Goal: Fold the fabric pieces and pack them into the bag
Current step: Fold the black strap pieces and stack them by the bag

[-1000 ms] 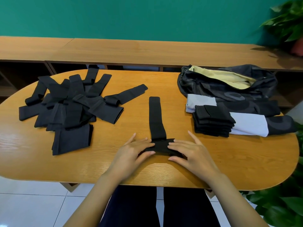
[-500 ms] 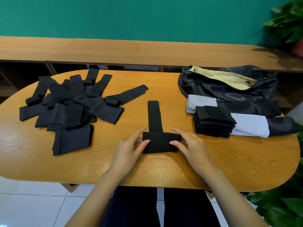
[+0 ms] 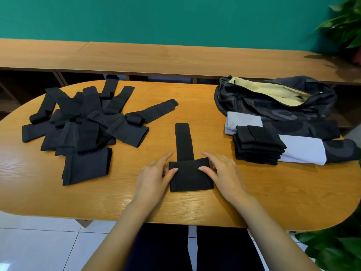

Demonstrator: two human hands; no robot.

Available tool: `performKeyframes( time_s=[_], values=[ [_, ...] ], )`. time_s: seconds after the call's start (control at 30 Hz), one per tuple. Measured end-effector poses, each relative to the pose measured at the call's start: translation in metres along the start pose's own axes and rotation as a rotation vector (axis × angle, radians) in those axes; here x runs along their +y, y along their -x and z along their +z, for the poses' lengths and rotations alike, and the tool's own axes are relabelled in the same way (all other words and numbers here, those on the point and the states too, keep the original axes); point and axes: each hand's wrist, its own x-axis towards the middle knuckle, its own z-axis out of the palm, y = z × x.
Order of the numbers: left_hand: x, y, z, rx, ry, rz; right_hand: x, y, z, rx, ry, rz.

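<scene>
Black stretch fabric: one strip [image 3: 183, 141] lies on the tabletop [image 3: 254, 192], its near end folded into a thick pad between the fingers [image 3: 166, 158]. The left hand [image 3: 154, 178] and right hand [image 3: 224, 173] pinch that pad at its sides, thumbs on top. Folding looks midway. The tail beyond the fingers probably needs folding in next, then the bundle joins the folded stack [image 3: 256, 145] right of the fingers, beside the open bag [image 3: 273, 98].

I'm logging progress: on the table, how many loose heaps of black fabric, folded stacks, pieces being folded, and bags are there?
Loose heap: 1
Folded stack: 1
Piece being folded: 1
Bag: 1
Total: 4
</scene>
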Motion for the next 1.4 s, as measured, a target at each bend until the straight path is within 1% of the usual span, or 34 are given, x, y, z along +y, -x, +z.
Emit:
performKeyframes(
  time_s=[0.1,0.17,0.27,0.33,0.43,0.53,0.7,0.9,1.03,1.17,1.3,1.4],
  values=[
    [0.001,0.001,-0.001,0.031,-0.065,0.027,0.003,0.002,0.001,-0.016,0.032,-0.019],
    [0.001,0.001,0.000,0.031,-0.051,0.079,0.003,0.003,-0.001,-0.043,0.056,-0.037],
    [0.003,-0.003,0.003,-0.065,-0.023,0.125,-0.002,0.003,-0.005,-0.185,0.132,-0.116],
    [0.004,-0.006,0.006,-0.149,-0.082,0.138,-0.006,0.004,-0.005,-0.285,0.178,-0.163],
    [0.002,-0.009,0.010,-0.259,-0.159,0.136,-0.007,0.007,-0.003,-0.371,0.218,-0.192],
    [0.000,-0.008,0.010,-0.318,-0.176,0.136,-0.002,0.009,0.000,-0.424,0.255,-0.199],
    [-0.004,-0.004,0.007,-0.382,-0.181,0.165,0.005,0.010,-0.001,-0.453,0.274,-0.218],
    [-0.003,0.003,-0.001,-0.448,-0.172,0.249,0.006,0.011,-0.009,-0.498,0.288,-0.193],
    [-0.004,0.006,-0.001,-0.437,-0.177,0.276,0.009,0.014,-0.013,-0.510,0.309,-0.200],
    [-0.002,0.005,-0.002,-0.451,-0.200,0.280,0.009,0.017,-0.018,-0.478,0.313,-0.210],
    [0.001,0.004,-0.005,-0.442,-0.136,0.263,0.007,0.018,-0.020,-0.407,0.292,-0.221],
    [0.002,0.004,-0.006,-0.421,-0.115,0.288,0.007,0.017,-0.019,-0.363,0.282,-0.227]
  ],
)
